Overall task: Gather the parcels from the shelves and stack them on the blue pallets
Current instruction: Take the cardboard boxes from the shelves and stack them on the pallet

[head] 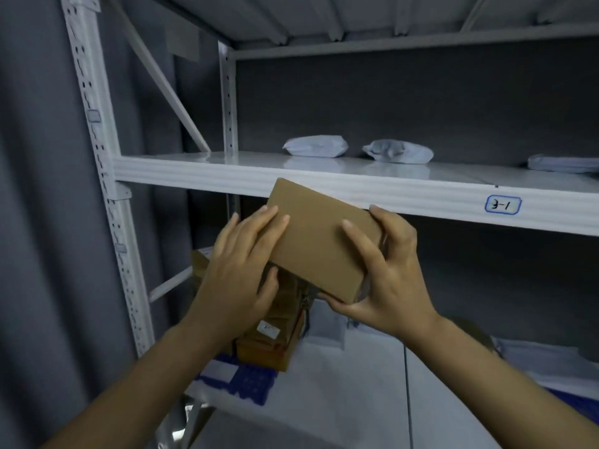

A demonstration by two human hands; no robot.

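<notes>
A flat brown cardboard box [319, 241] is held tilted in front of the white shelf beam [201, 175]. My left hand [241, 267] grips its left end, fingers on top, thumb below. My right hand [385, 273] clasps its right end and lower corner. Below the box, more brown cardboard parcels [275, 332] are stacked over a blue pallet [249, 382]. On the upper shelf lie white poly-bag parcels: one at the middle [316, 145], one to its right [398, 151], one at the far right edge [564, 163].
The shelf beam carries a label reading 3-1 [502, 205]. A white perforated upright [97, 150] stands at left beside a grey curtain [42, 222]. White bags [544, 358] lie on the lower shelf at right.
</notes>
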